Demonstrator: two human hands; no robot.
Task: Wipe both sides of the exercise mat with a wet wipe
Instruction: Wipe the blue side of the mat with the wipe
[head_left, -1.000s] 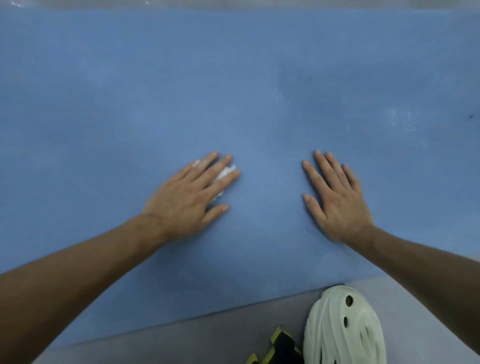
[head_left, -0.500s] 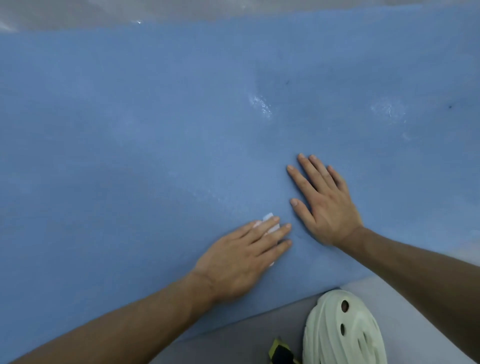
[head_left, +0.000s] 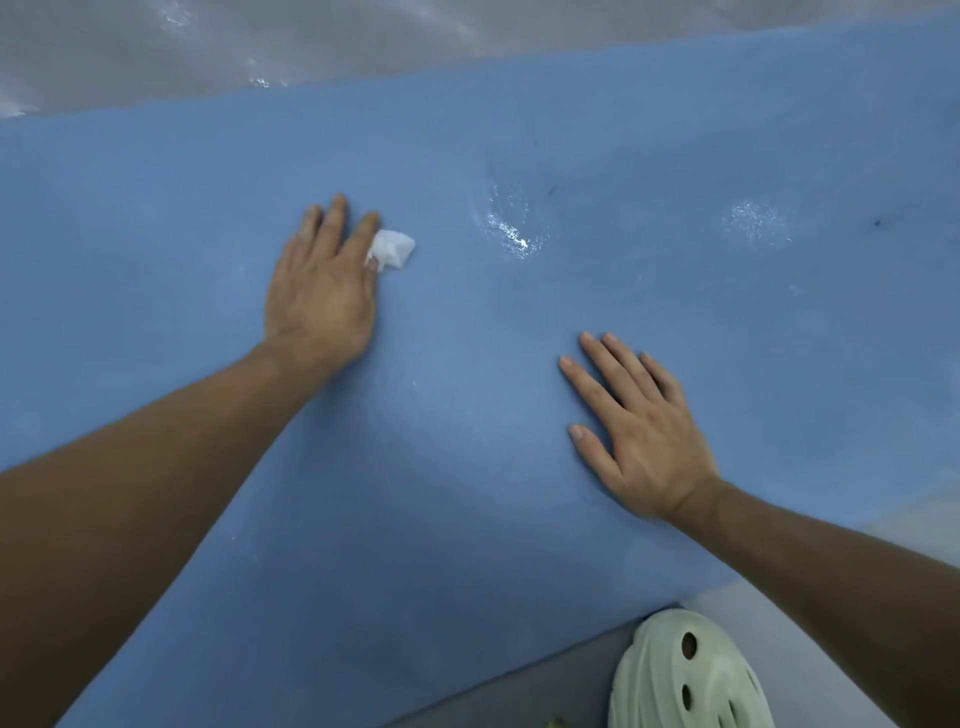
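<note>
A blue exercise mat (head_left: 156, 208) lies flat on the floor and fills most of the view. My left hand (head_left: 322, 291) lies flat on it left of centre, fingers straight, pressing a crumpled white wet wipe (head_left: 392, 249) that sticks out beside the fingertips. My right hand (head_left: 639, 431) rests flat on the mat lower right, fingers spread and straight, holding nothing. Wet shiny patches (head_left: 511, 228) glint on the mat to the right of the wipe.
A pale green perforated clog (head_left: 685, 675) sits at the bottom right, just off the mat's near edge. Grey glossy floor (head_left: 260, 41) shows beyond the mat's far edge and at the bottom right.
My left hand slid the wipe away from me and to the left, from near the mat's front edge toward its middle. My right hand stayed pressed in place.
</note>
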